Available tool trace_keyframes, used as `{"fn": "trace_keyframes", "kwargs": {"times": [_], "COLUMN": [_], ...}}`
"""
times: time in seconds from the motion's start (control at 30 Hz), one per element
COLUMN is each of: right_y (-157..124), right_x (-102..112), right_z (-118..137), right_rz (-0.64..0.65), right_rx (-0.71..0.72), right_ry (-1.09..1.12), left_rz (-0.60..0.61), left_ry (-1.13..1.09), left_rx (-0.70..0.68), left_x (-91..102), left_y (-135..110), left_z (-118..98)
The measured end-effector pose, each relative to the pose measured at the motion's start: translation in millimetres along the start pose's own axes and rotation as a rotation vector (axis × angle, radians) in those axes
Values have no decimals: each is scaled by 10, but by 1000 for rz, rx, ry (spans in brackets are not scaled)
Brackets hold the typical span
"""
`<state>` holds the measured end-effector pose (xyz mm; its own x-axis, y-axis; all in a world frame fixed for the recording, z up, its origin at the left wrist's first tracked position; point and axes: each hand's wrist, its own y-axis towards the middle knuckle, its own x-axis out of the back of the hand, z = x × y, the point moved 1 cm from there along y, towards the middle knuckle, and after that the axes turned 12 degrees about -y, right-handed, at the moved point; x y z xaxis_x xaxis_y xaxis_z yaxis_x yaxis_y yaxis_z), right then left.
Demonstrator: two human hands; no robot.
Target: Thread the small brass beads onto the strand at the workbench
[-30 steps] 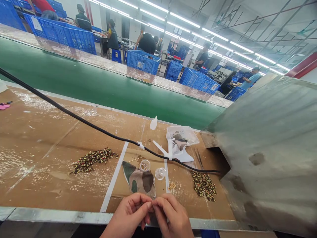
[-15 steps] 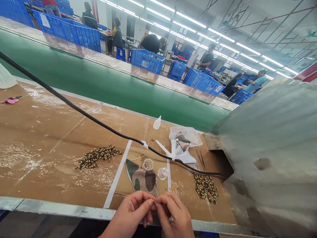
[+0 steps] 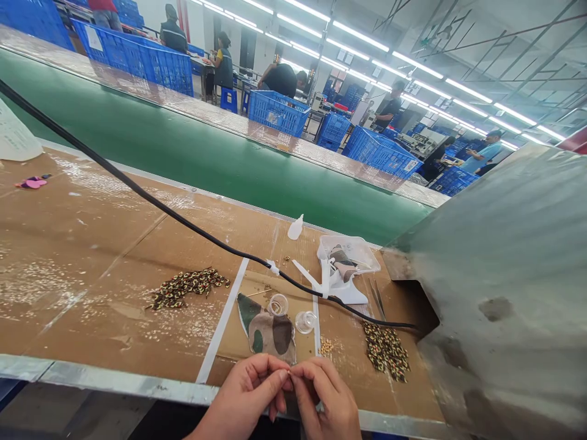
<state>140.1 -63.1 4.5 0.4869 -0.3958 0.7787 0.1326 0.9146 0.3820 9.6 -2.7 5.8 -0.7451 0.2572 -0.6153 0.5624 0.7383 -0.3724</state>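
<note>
My left hand [image 3: 254, 388] and my right hand [image 3: 325, 391] meet at the bench's front edge, thumbs and forefingers pinched together. A tiny pale piece shows between the fingertips, too small to name. Just beyond them lies a camouflage cloth [image 3: 270, 333]. On the cloth's upper edge sits a small clear cup [image 3: 277, 305], with another clear cup [image 3: 305, 321] to its right. A few small tan beads [image 3: 326, 347] lie past my right hand. Farther right is a heap of small black, yellow and red pieces [image 3: 386, 351]; a similar heap [image 3: 188, 287] lies to the left.
A black cable [image 3: 183, 230] crosses above the cardboard-covered bench [image 3: 114, 244]. Tweezers [image 3: 376, 299], a clear plastic tray [image 3: 367, 253] and a white squeeze bottle [image 3: 296, 227] lie toward the back. A metal housing [image 3: 504, 293] stands at right. Behind runs a green conveyor belt [image 3: 206, 171]; people work beyond.
The view has shifted slightly, so the bench things appear a little farther right. My hands keep the same pinch at nearly the same place.
</note>
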Motion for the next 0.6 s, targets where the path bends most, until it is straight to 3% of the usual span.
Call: {"fn": "trace_keyframes", "kwargs": {"times": [0.6], "right_y": [23], "right_x": [29], "right_z": [7], "right_rz": [20], "right_rx": [86], "right_ry": [-54], "left_rz": [-19], "left_ry": [48], "left_rx": [5], "left_x": [-1], "left_y": [9], "left_z": [17]}}
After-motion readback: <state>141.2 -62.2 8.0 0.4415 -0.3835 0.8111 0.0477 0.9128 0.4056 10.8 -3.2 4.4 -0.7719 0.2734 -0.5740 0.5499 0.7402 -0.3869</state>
